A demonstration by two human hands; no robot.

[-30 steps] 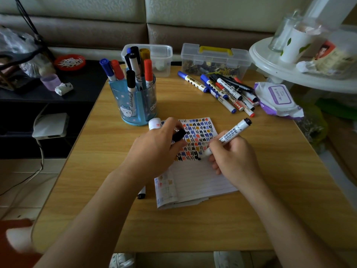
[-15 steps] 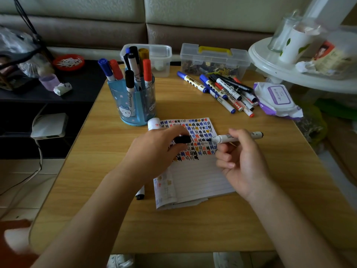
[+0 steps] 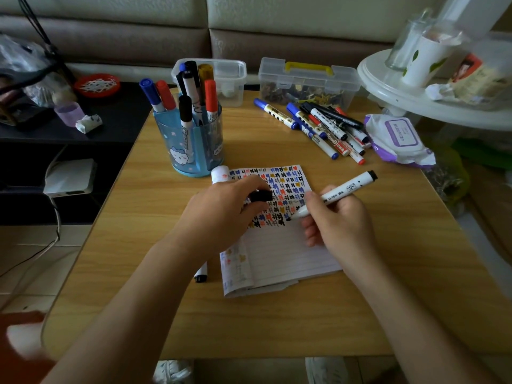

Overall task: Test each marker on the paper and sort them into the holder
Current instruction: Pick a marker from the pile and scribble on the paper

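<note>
Hands first: right hand (image 3: 340,223) pinches a white-barrelled black marker (image 3: 336,195), tip down and touching the paper (image 3: 288,253) at the bottom edge of the scribbles. Left hand (image 3: 221,214) rests on the sheet, fingers curled round the black cap (image 3: 260,195).

My worry: the top half of the sheet is packed with marks, so a new stroke could land on an old one and tell you nothing. The bare tip could also smear the right palm.

Further out, a stray marker (image 3: 201,274) lies half under the left forearm, easy to knock off the table (image 3: 138,217). The blue holder (image 3: 194,145) stands behind the paper, pretty full, so slotting another in may be tight. The loose pile (image 3: 318,128), presumably untested, sits far right beside a wipes pack (image 3: 399,139).
</note>
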